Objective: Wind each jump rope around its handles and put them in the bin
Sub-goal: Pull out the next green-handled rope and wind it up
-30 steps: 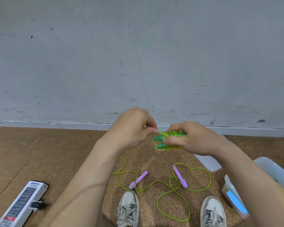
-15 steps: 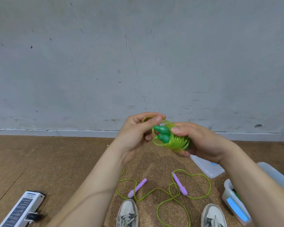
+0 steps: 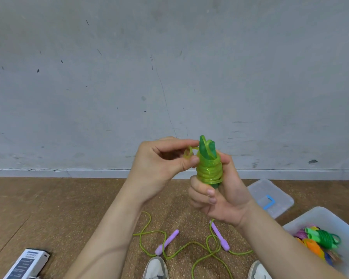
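- Head view: the right hand [image 3: 220, 198] is curled around the lower part of a green jump rope [image 3: 209, 170]. The rope is coiled tightly round its two dark green handles, and the bundle is held upright in the air, up and to the left of the bin [image 3: 347, 224].
- The left hand [image 3: 159, 164] sits on the far side of the bundle from the bin. Its thumb and forefinger pinch a small loose loop [image 3: 188, 155] of the same rope, right beside the coils. The two hands are close together, both gripping this one rope.
- The bin is a pale plastic tub on the cork floor [image 3: 48, 208]. In it lie wound ropes [image 3: 322, 238] in green, orange and pink.
- Just behind the bin, towards the grey wall [image 3: 169, 67], its clear lid [image 3: 270, 196] lies flat on the floor.
- Left of the bin, a second rope [image 3: 189, 246], yellow-green with purple handles [image 3: 167, 241], sprawls unwound on the floor.
- A pair of pale shoes [image 3: 155, 267] stands at that rope's near edge.
- Well left of the bin, a white printed box [image 3: 26, 262] lies on the floor.
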A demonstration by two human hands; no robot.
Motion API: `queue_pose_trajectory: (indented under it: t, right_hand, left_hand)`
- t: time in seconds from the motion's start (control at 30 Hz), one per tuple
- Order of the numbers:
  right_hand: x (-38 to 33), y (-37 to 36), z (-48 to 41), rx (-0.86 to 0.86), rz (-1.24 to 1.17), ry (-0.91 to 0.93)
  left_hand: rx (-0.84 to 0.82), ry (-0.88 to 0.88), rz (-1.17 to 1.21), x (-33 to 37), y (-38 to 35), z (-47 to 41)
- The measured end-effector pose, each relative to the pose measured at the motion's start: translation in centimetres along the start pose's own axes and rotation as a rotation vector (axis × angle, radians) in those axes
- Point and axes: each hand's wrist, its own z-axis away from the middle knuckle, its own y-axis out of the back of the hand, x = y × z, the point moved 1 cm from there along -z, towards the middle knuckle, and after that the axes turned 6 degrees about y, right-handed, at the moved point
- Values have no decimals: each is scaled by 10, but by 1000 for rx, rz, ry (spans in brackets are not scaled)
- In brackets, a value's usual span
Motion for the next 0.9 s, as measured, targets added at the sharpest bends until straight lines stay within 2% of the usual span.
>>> queue_pose_trajectory:
  t: [0.1, 0.27, 0.53, 0.63, 0.77, 0.8, 0.9]
  right_hand:
    - [1, 1, 0, -38, -41, -14]
    - [1, 5, 2, -71, -96, -54]
    - [1, 3, 5, -31, -34, -89]
    - [3, 0, 5, -9, 34, -90]
    - [4, -6, 7, -49, -2, -123]
    - [4, -7, 7, -58, -10, -119]
    - [4, -10, 5, -38, -44, -66]
  left_hand:
    - [-2, -99, -228, 5, 3, 2]
    - [-12, -376, -647, 14, 8, 6]
    - [-55, -459, -897, 25, 12, 11]
    - [-33, -366, -811, 24, 11, 13]
    - [16, -116, -272, 19, 9, 9]
    - [35, -102, -163, 16, 8, 8]
    - [161, -95, -47, 10, 4, 1]
